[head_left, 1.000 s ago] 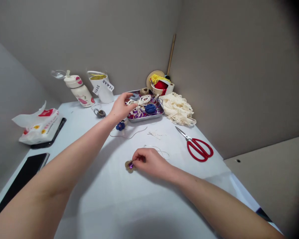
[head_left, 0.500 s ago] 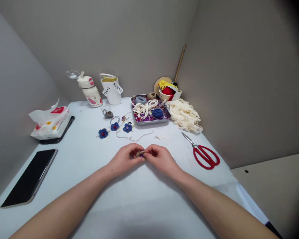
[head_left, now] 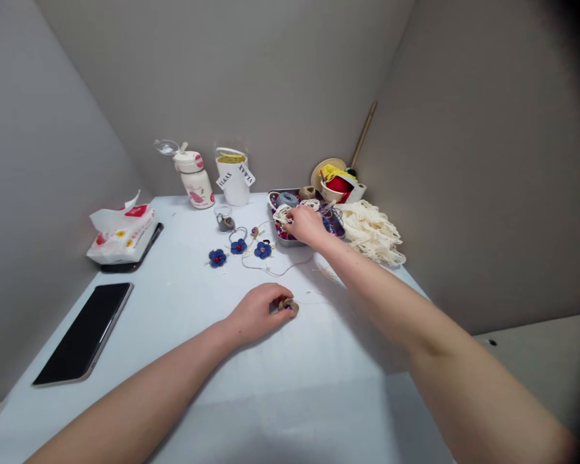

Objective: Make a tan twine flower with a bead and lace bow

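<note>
Maybe lace (head_left: 282,213) near the surface's (head_left: 290,386) far edge gets tangled if tugged: right hand (head_left: 307,223) curled, hold hidden; flower (head_left: 292,306) pinched by left hand (head_left: 255,313)

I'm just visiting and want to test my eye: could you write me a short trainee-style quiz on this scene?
1. True or false: the left hand holds the brown flower.
2. How many blue flowers lie on the table?
3. Fill in the blank: the right hand is at the metal ____, among yarn and lace.

Key:
1. True.
2. Three.
3. The missing word is tray.
</note>
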A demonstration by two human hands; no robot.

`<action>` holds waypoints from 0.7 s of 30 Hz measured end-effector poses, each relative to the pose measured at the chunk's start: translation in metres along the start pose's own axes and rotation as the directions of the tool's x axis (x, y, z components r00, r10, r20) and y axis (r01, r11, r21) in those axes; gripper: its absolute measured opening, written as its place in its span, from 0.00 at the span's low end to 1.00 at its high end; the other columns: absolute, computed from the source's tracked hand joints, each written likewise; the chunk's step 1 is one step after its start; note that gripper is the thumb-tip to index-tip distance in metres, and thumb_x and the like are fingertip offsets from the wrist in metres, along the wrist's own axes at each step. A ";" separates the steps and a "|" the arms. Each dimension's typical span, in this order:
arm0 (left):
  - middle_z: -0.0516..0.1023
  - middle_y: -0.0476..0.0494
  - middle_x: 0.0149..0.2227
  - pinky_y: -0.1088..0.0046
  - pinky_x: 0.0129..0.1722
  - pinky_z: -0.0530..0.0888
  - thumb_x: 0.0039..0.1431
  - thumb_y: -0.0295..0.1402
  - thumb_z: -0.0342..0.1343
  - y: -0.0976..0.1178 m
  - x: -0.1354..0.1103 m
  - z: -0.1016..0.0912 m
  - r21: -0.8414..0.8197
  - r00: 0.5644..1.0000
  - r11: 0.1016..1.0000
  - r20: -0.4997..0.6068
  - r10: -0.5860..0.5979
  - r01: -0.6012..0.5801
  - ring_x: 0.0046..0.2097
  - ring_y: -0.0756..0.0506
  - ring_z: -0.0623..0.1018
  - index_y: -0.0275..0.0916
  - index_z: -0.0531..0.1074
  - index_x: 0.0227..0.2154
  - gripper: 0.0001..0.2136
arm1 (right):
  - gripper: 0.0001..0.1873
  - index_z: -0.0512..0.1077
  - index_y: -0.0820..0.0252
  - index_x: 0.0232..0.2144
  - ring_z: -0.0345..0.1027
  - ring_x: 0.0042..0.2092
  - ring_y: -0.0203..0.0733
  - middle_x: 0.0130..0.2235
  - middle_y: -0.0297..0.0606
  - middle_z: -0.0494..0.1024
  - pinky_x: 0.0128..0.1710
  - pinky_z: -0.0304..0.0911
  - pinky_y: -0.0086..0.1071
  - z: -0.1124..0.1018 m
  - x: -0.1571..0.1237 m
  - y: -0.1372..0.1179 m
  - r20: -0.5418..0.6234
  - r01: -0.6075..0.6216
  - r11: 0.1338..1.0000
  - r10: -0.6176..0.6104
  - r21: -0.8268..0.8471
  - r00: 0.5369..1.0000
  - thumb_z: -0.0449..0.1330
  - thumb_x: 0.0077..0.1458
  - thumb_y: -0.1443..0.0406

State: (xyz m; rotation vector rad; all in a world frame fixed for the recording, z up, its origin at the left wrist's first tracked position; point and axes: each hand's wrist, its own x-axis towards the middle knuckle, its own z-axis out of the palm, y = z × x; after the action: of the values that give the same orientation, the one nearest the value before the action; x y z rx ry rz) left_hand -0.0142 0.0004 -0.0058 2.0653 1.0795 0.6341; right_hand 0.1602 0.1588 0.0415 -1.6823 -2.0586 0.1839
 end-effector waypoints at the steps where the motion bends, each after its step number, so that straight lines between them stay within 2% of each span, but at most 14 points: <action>1: 0.77 0.44 0.35 0.68 0.40 0.69 0.55 0.37 0.58 0.000 0.000 0.000 0.006 1.000 1.000 -0.001 0.009 -0.009 0.37 0.45 0.75 0.41 0.75 0.39 0.10 | 0.05 0.77 0.63 0.30 0.69 0.47 0.53 0.42 0.51 0.79 0.47 0.58 0.40 0.006 0.006 -0.001 -0.004 -0.007 1.000 0.008 0.008 1.000 0.64 0.48 0.67; 4: 0.77 0.44 0.36 0.66 0.41 0.70 0.56 0.37 0.58 -0.001 0.000 0.000 0.019 1.000 1.000 0.003 0.023 -0.024 0.37 0.45 0.74 0.41 0.75 0.39 0.10 | 0.06 0.76 0.63 0.29 0.70 0.44 0.49 0.38 0.48 0.80 0.46 0.59 0.38 0.009 0.016 -0.001 -0.052 -0.032 0.998 0.035 0.062 0.998 0.59 0.52 0.68; 6: 0.77 0.43 0.38 0.65 0.44 0.70 0.56 0.37 0.58 -0.001 0.000 -0.001 0.027 0.999 0.999 -0.002 0.035 -0.035 0.39 0.44 0.75 0.41 0.74 0.41 0.11 | 0.10 0.75 0.64 0.33 0.70 0.41 0.45 0.37 0.45 0.79 0.43 0.61 0.35 -0.004 0.021 0.002 -0.113 -0.046 0.992 0.059 0.118 0.992 0.54 0.57 0.66; 8: 0.76 0.41 0.42 0.64 0.48 0.70 0.55 0.37 0.59 -0.001 0.000 -0.002 0.025 0.998 0.998 -0.030 0.058 -0.057 0.44 0.42 0.74 0.41 0.73 0.44 0.13 | 0.11 0.72 0.64 0.35 0.70 0.38 0.41 0.36 0.43 0.78 0.39 0.63 0.33 -0.027 0.024 0.005 -0.209 -0.046 0.966 0.102 0.256 0.973 0.51 0.60 0.65; 9: 0.75 0.40 0.45 0.63 0.50 0.70 0.55 0.38 0.59 -0.001 0.000 -0.003 0.024 0.996 0.997 -0.052 0.070 -0.069 0.46 0.42 0.74 0.41 0.73 0.45 0.14 | 0.09 0.71 0.63 0.33 0.70 0.36 0.39 0.33 0.40 0.77 0.37 0.63 0.31 -0.040 0.024 0.005 -0.271 -0.021 0.906 0.149 0.423 0.951 0.53 0.59 0.65; 11: 0.73 0.39 0.48 0.62 0.52 0.69 0.56 0.38 0.58 -0.001 0.000 -0.005 0.032 0.991 0.996 -0.105 0.088 -0.085 0.50 0.41 0.73 0.41 0.72 0.45 0.15 | 0.04 0.68 0.60 0.30 0.69 0.32 0.34 0.29 0.33 0.74 0.35 0.64 0.29 -0.068 0.016 0.004 -0.346 0.104 0.710 0.205 0.696 0.915 0.56 0.56 0.66; 13: 0.73 0.39 0.47 0.62 0.52 0.69 0.57 0.37 0.57 0.000 0.000 -0.007 0.052 0.984 0.995 -0.156 0.088 -0.081 0.51 0.41 0.72 0.41 0.72 0.45 0.14 | 0.04 0.67 0.58 0.28 0.68 0.30 0.32 0.27 0.30 0.72 0.33 0.64 0.29 -0.092 -0.004 0.000 -0.355 0.192 0.559 0.198 0.807 0.914 0.57 0.55 0.67; 15: 0.73 0.40 0.46 0.64 0.50 0.69 0.58 0.36 0.56 0.000 0.000 -0.007 0.065 0.978 0.996 -0.197 0.075 -0.063 0.49 0.42 0.73 0.41 0.72 0.45 0.13 | 0.03 0.68 0.57 0.28 0.67 0.28 0.31 0.26 0.29 0.71 0.31 0.64 0.28 -0.108 -0.031 -0.003 -0.332 0.225 0.467 0.159 0.855 0.930 0.59 0.53 0.67; 18: 0.73 0.42 0.44 0.66 0.44 0.70 0.59 0.34 0.55 0.001 0.000 -0.005 0.065 0.976 0.997 -0.211 0.054 -0.041 0.43 0.44 0.74 0.41 0.71 0.45 0.11 | 0.02 0.70 0.57 0.29 0.64 0.26 0.30 0.26 0.28 0.70 0.29 0.63 0.27 -0.116 -0.076 -0.002 -0.314 0.237 0.425 0.120 0.874 0.942 0.60 0.52 0.68; 21: 0.73 0.43 0.42 0.68 0.42 0.70 0.59 0.33 0.54 0.002 0.000 -0.003 0.056 0.975 0.997 -0.213 0.061 -0.050 0.40 0.46 0.74 0.41 0.70 0.44 0.10 | 0.02 0.71 0.57 0.28 0.63 0.27 0.31 0.26 0.30 0.70 0.28 0.62 0.27 -0.113 -0.109 0.011 -0.273 0.176 0.364 0.233 0.914 0.934 0.61 0.50 0.69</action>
State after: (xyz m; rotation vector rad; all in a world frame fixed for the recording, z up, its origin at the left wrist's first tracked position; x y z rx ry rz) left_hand -0.0150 0.0006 -0.0023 2.1129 1.1719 0.8833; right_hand 0.2340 0.0360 0.1070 -0.8706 -1.1569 0.8333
